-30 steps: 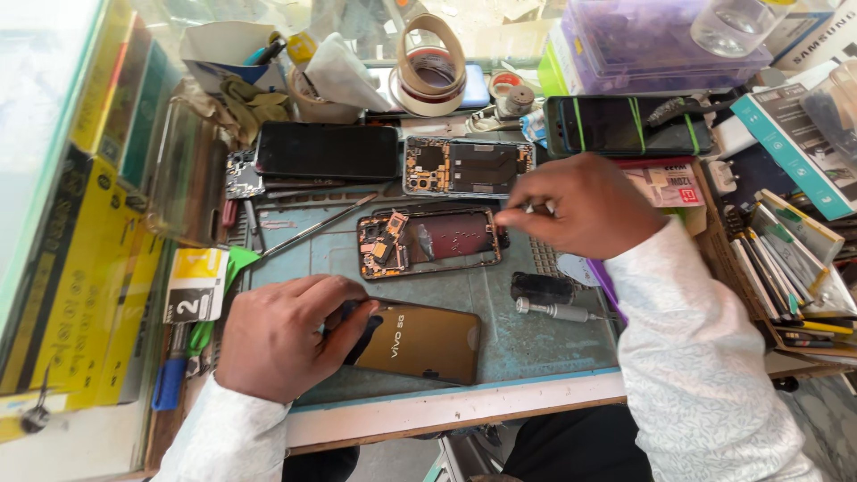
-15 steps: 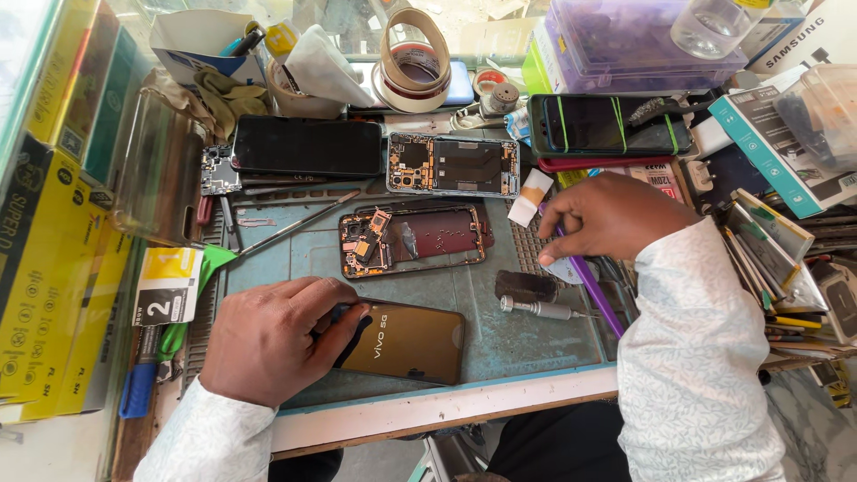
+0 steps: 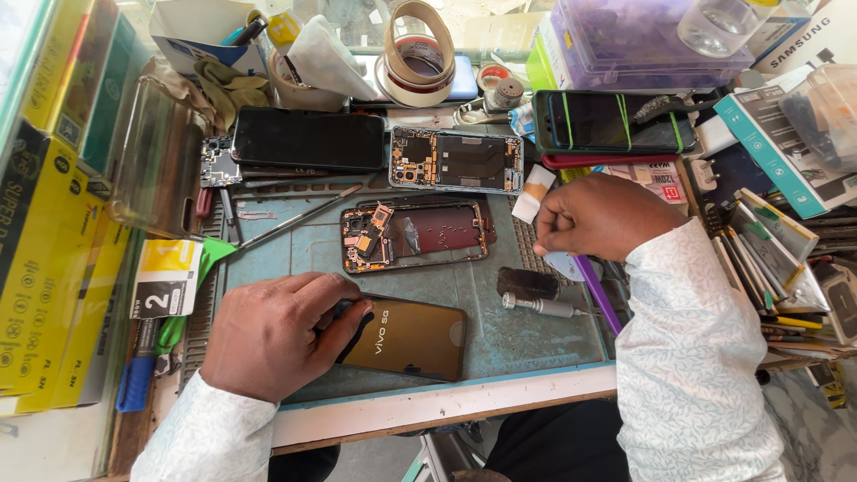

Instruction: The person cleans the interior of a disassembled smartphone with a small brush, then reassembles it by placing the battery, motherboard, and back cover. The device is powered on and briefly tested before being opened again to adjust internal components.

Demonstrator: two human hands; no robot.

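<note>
We see the bronze phone back cover (image 3: 406,337) lying at the near edge of the blue-green work mat (image 3: 486,335), our left hand (image 3: 272,344) curled over its left end, fingers pressing it. Our right hand (image 3: 607,217) is closed in a loose fist beside a small white tube (image 3: 533,195); its contents are hidden. An opened phone frame (image 3: 415,234) lies mid-mat. Yellow boxes (image 3: 40,259) stand left; a teal-edged box (image 3: 772,147) lies right.
</note>
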